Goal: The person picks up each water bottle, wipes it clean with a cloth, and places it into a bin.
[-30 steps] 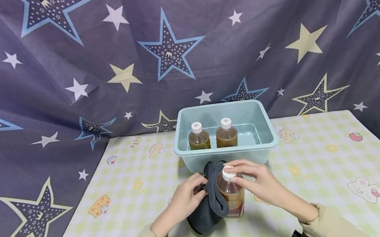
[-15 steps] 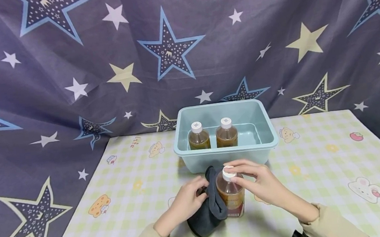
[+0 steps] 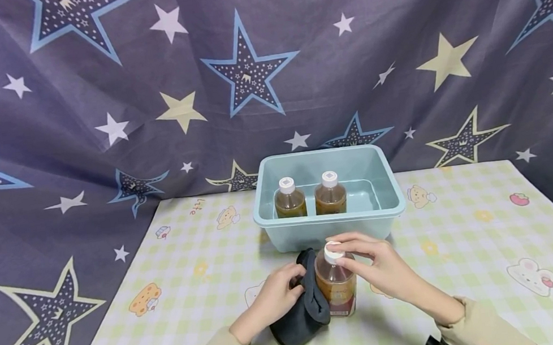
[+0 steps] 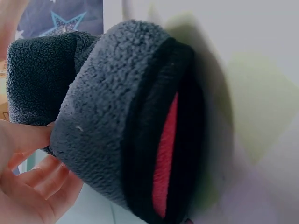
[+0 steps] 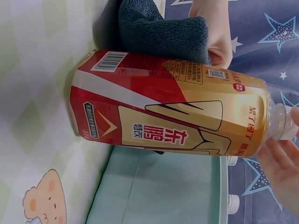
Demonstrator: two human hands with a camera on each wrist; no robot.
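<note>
A plastic drink bottle (image 3: 338, 285) with a white cap and a red-and-gold label stands upright on the table. My right hand (image 3: 381, 266) pinches its cap (image 3: 333, 250) between thumb and fingers. My left hand (image 3: 277, 295) holds a folded dark grey fleecy cloth (image 3: 298, 321) against the bottle's left side. In the left wrist view the cloth (image 4: 100, 107) has a black edge, with a red inner surface showing in its fold. The right wrist view shows the bottle's label (image 5: 163, 102) facing the camera, the cloth (image 5: 163, 37) lying along its far side.
Behind the bottle stands a light blue plastic bin (image 3: 331, 231). Inside it are two white-capped bottles, a left one (image 3: 289, 200) and a right one (image 3: 330, 196). A green-and-white checked tablecloth (image 3: 470, 253) covers the table, and a star-patterned curtain (image 3: 328, 87) hangs behind.
My left hand and the cloth have slid a little down the bottle's side, toward me. My right hand has stayed on the cap and the bottle has hardly moved.
</note>
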